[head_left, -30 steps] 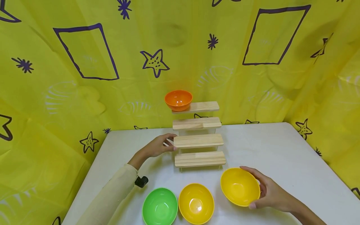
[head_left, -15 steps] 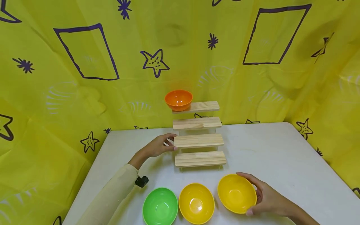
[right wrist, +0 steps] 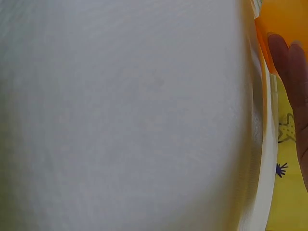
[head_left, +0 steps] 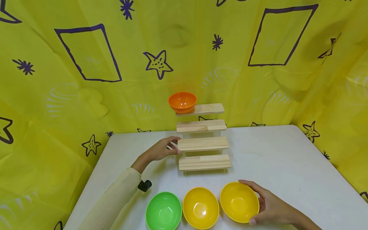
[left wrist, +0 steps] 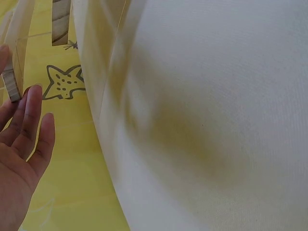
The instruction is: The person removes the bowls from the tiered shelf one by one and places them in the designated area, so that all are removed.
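Note:
In the head view my left hand [head_left: 162,149] holds the left end of a plank on a stepped wooden stand [head_left: 203,144], thumb in front and fingers behind. The left wrist view shows those fingertips at the plank's end [left wrist: 11,84]. At the lower right, my right hand [head_left: 271,206] grips a yellow bowl [head_left: 239,203] by its right side, thumb at the near rim. In the right wrist view two fingers lie along the bowl's outer wall [right wrist: 284,21]. A second yellow bowl [head_left: 200,207] stands close to its left, then a green bowl [head_left: 164,211].
An orange bowl [head_left: 182,103] sits on the left part of the stand's top step. The stand rises in several steps on a white table [head_left: 273,153], near its back edge. A yellow curtain [head_left: 184,38] with drawn stars hangs behind and along both sides.
My right hand has brought its yellow bowl left and toward the table's near side, close to the other yellow bowl. My left hand has stayed on the stand.

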`<state>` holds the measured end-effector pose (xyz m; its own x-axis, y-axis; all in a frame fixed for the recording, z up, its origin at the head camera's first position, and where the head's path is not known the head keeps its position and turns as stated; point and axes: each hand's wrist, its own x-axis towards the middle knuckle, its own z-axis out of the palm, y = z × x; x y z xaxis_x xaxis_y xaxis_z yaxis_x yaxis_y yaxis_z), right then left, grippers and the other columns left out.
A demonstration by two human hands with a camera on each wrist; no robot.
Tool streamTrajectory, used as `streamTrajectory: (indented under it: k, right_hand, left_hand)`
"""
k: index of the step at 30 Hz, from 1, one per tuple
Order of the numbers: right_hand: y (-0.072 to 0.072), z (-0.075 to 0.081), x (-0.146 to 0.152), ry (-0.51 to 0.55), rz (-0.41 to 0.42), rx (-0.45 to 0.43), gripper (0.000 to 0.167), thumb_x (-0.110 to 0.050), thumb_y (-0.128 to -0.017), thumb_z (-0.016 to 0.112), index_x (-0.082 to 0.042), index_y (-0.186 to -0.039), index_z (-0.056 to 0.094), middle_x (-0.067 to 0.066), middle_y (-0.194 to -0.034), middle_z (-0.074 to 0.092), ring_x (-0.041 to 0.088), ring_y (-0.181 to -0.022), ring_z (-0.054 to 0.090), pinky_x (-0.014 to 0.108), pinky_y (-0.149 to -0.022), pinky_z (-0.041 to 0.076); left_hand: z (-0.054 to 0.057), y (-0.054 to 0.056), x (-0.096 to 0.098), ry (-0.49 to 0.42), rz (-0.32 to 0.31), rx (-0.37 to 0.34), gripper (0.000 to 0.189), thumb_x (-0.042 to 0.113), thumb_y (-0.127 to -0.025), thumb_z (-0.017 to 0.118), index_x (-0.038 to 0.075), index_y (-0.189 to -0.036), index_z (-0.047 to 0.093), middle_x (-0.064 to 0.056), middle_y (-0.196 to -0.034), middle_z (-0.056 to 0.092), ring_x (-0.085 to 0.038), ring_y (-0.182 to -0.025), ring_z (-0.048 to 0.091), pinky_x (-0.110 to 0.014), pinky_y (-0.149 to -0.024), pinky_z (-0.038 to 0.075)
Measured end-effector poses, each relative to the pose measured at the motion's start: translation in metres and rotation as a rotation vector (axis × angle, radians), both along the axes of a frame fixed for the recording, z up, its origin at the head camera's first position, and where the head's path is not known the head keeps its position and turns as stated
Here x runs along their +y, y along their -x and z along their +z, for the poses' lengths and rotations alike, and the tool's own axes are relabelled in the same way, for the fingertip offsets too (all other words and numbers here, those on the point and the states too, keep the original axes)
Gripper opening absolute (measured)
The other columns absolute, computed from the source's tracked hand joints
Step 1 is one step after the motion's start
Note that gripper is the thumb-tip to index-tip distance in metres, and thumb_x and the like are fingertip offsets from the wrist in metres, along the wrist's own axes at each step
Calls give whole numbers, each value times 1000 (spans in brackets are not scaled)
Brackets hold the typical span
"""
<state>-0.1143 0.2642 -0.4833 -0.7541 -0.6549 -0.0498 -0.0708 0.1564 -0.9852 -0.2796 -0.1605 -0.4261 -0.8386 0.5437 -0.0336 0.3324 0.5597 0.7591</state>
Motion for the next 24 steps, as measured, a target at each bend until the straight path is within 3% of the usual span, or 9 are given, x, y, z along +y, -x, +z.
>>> streamTrajectory:
  k: [6,14,21,24]
  right_hand:
    - [0,1,0,-19,31,0,98,-13,-83,83,-2,-157,20,-22,-141,48,22,-92,71,37,-79,61]
    - [-1,2,1,-66,29,-26,99,-15,-81,85,-9,-157,22,-20,-140,49,22,-92,71,37,-79,61]
    - [-2,4,-1,-101,26,-55,101,-15,-82,84,-8,-158,19,16,-145,42,23,-92,71,37,-80,61]
    - [-2,5,-1,-108,26,-63,101,-15,-81,85,-9,-158,19,21,-145,41,23,-91,72,37,-79,61]
  left_hand:
    - [-1,0,0,-1,-1,2,62,28,-94,72,7,-147,47,-14,-134,59,-26,-114,63,-37,-89,55]
    - [0,0,0,-5,-2,1,61,27,-95,72,7,-147,48,-14,-134,59,-27,-114,63,-36,-88,55]
    - [-1,0,-1,-2,3,5,61,26,-95,72,7,-147,47,-13,-134,59,-26,-114,63,-36,-88,55]
    - [-1,1,-1,-5,-1,1,61,26,-95,72,7,-147,47,-14,-134,59,-26,-114,63,-36,-88,55]
